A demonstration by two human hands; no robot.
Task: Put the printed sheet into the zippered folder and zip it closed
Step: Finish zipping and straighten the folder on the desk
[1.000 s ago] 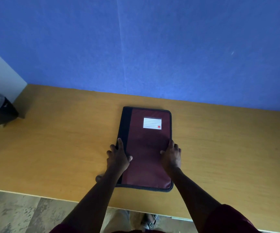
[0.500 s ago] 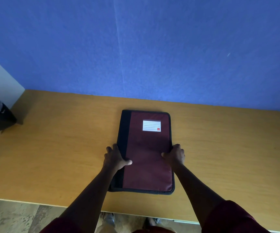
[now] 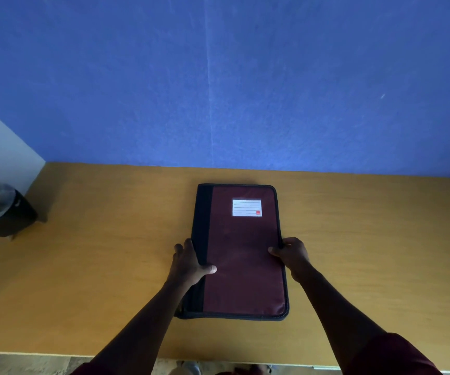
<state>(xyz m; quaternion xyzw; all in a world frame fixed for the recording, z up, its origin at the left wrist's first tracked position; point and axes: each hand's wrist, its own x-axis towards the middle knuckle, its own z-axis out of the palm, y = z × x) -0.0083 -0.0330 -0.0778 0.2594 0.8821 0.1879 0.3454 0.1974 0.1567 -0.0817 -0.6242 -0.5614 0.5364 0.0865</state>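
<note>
Two hands — left hand [image 3: 187, 262], right hand [image 3: 291, 253] — grip rectangular maroon fabric folder [image 3: 242, 253]

One zippered folder [image 3: 241, 253] with one white label [image 3: 246, 207], two hands, left [image 3: 188, 262] and right [image 3: 290, 253], one potted plant [image 3: 0, 211], one table [image 3: 96, 253].

A wooden counter [image 3: 96, 280] runs along the blue wall. A closed maroon folder [image 3: 242, 255] with a black spine strip lies flat near its middle. A dark plant pot [image 3: 7, 215] stands at the far left edge.
</note>
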